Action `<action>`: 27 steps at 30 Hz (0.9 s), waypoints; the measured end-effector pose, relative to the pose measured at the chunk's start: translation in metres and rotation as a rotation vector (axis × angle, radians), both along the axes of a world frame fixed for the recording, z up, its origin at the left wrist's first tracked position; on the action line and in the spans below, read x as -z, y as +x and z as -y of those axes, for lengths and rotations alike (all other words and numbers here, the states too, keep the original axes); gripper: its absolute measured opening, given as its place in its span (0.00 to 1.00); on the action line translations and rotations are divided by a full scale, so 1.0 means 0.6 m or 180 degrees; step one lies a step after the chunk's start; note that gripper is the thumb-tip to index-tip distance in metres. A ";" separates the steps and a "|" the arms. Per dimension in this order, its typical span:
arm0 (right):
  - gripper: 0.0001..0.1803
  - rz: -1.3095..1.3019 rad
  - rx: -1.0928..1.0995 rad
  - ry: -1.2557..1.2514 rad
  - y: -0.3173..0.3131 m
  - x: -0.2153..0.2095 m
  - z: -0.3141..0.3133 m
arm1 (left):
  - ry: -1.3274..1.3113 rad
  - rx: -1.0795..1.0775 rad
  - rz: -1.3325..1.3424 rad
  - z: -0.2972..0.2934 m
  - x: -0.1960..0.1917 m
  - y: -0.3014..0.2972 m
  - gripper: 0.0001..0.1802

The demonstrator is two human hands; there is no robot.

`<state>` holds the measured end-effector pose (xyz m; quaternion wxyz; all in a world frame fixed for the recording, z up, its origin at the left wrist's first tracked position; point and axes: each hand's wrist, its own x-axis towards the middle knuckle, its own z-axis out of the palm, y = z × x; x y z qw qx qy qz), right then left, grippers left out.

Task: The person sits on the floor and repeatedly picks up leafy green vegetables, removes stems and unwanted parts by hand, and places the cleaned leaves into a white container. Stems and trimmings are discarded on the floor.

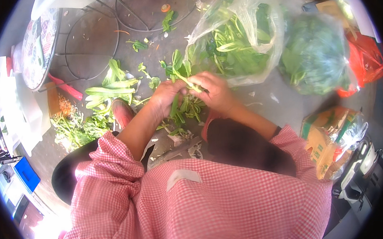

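Both hands meet over the floor on one bunch of leafy green stalks (179, 70). My left hand (166, 97) grips the lower part of the bunch, where leaves hang down. My right hand (214, 91) pinches the pale stems just beside it. An open clear plastic bag of the same greens (234, 38) lies right behind my hands. My sleeves are pink checked cloth.
A heap of trimmed greens (106, 92) lies on the grey floor to the left, with scraps further left. A second bag of greens (317, 55) and a red bag (365, 60) sit right. A patterned round tray (38, 45), wire stands and a yellow-green sack (333, 137) surround the spot.
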<state>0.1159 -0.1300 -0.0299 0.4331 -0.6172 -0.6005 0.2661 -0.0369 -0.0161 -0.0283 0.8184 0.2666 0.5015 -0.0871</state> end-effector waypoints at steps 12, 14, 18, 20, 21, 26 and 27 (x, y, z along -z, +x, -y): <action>0.15 -0.5623 0.0578 -0.0564 0.072 0.005 0.003 | 0.2111 -0.0814 -0.0232 -0.032 -0.045 0.009 0.14; 0.14 -0.5821 0.0575 -0.0566 0.072 0.001 0.002 | 0.2447 -0.0548 -0.0163 -0.039 -0.055 0.013 0.12; 0.17 -0.5999 0.0328 -0.0516 0.073 0.002 0.000 | 0.2891 -0.0016 0.0274 -0.035 -0.067 0.023 0.13; 0.14 -0.5971 0.0592 -0.0627 0.069 -0.011 -0.003 | 0.2632 0.0015 0.0420 -0.027 -0.081 0.028 0.14; 0.12 -0.5950 0.0728 -0.0676 0.068 -0.018 -0.004 | 0.2325 -0.0003 0.0360 -0.026 -0.108 0.034 0.13; 0.12 -0.5802 0.0665 -0.0584 0.066 -0.028 -0.009 | 0.1366 -0.0031 0.0506 -0.027 -0.130 0.040 0.11; 0.12 -0.5787 0.0665 -0.0573 0.066 -0.029 -0.010 | 0.1358 -0.0029 0.0469 -0.027 -0.131 0.040 0.10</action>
